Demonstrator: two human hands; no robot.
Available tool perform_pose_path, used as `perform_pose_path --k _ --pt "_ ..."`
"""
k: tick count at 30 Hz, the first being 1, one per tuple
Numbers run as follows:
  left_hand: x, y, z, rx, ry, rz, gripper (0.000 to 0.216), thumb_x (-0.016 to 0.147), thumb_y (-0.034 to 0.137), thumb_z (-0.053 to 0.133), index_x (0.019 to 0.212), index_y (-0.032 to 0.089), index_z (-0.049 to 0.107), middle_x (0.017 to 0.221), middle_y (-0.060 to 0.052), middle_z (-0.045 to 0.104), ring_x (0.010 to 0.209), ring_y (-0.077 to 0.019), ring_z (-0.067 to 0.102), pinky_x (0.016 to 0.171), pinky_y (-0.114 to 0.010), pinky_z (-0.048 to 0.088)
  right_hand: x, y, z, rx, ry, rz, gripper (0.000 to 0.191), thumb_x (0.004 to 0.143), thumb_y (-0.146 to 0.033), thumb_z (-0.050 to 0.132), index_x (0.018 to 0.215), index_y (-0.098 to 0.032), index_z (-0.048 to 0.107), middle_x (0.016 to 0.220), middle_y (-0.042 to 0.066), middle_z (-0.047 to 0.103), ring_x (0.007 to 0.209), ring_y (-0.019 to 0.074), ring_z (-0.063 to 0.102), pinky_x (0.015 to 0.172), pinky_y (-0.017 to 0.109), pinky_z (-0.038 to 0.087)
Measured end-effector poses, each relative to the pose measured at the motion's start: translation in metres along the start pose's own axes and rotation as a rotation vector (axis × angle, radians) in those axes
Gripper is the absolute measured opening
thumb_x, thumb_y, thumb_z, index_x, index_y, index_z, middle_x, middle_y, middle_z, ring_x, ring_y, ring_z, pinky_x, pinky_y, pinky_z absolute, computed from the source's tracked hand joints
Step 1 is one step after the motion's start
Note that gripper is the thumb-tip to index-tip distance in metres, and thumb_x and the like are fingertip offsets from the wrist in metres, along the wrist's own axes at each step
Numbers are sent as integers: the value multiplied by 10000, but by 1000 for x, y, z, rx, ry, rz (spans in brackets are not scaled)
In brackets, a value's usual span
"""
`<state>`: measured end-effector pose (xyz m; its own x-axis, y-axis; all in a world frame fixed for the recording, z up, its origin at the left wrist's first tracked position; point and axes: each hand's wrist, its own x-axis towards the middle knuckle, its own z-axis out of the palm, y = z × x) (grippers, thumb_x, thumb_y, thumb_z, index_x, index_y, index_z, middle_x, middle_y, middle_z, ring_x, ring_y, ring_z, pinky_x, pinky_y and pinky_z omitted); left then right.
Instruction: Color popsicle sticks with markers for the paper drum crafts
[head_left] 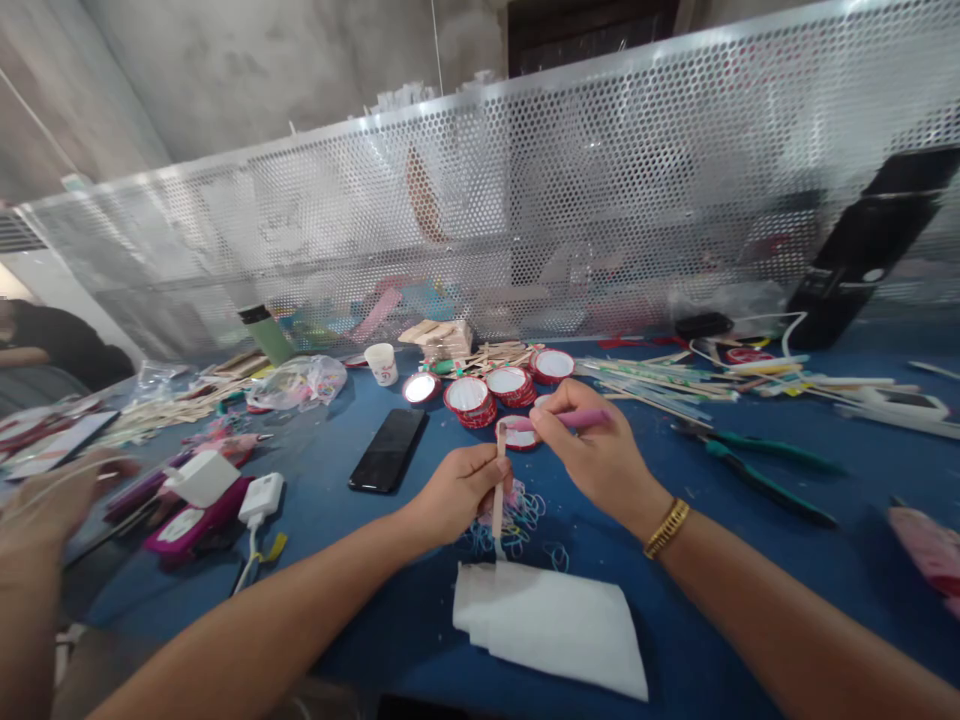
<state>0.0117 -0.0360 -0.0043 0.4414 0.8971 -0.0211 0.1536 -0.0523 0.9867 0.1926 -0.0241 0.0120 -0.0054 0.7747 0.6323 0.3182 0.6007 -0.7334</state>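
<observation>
My left hand (459,490) is closed around a pale wooden stick (498,497) held upright over the blue table (750,560). My right hand (589,450) pinches a pink stick (566,419) held level, its left end meeting the top of the upright stick. A gold bracelet (667,527) circles my right wrist. Under the hands lies a small heap of coloured rubber bands (517,525). A folded white cloth (551,622) lies just in front of me.
Several red-rimmed round lids (510,385) sit behind the hands, with a black phone (388,449) to the left and green pliers (757,468) to the right. Loose sticks (675,385), a white cup (382,363), chargers (259,497) and a perforated metal screen (525,200) surround them. Another person's hand (52,500) is at the left.
</observation>
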Motion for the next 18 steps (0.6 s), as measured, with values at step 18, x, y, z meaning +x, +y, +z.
perform_pose_path --k 18 --pt "-1 -1 6 -59 38 35 500 788 659 593 704 170 532 471 77 390 402 -54 285 402 -196 219 2 2 -2 339 1 130 168 863 -366 666 831 -201 669 741 -5 635 674 120 559 639 262 432"
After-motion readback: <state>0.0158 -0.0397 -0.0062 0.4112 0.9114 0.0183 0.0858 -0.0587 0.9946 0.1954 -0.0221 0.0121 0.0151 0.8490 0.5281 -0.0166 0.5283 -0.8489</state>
